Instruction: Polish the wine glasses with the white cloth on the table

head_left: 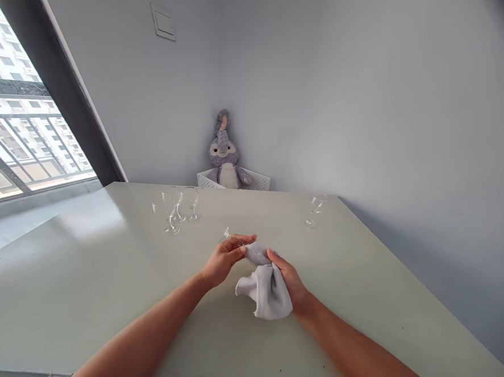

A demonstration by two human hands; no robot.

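Above the near middle of the table, my left hand (226,259) is closed around a clear wine glass (258,254) tipped on its side. Its foot sticks out to the left, beyond my fingers. My right hand (289,277) grips a light grey cloth (270,295) at the glass's mouth. Part of the cloth appears to be inside the bowl, and the rest hangs down below. My right fingers partly hide the rim.
On the pale table (348,308), several stemmed glasses (170,213) stand together at the back left. Another stemmed glass (317,204) stands at the back right. Behind the table's far edge, a plush toy (226,156) sits in a white perforated basket (259,181).
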